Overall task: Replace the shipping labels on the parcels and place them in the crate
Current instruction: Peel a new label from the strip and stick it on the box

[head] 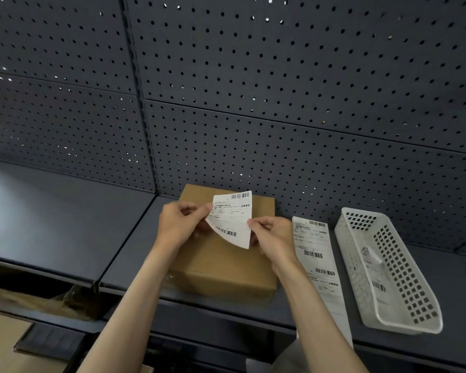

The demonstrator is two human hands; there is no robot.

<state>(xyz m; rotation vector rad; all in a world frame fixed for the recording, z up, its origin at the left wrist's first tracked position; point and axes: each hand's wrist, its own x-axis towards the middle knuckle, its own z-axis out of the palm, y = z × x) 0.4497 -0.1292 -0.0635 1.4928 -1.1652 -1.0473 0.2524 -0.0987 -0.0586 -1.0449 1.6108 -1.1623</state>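
A brown cardboard parcel [223,262] lies flat on the dark shelf [65,211], close to the pegboard. Above it I hold a white shipping label [231,219] with barcodes. My left hand [180,224] pinches the label's left edge, and my right hand [272,238] pinches its right edge. The label curls a little and its lower corner hangs over the parcel's top. To the right of the parcel, a long strip of labels [318,262] lies on the shelf and runs past the front edge.
A white perforated plastic basket [404,300] stands at the right end of the shelf, with a crumpled label inside. A dark pegboard wall [253,90] rises behind. Below the shelf at the left are cardboard boxes [5,340].
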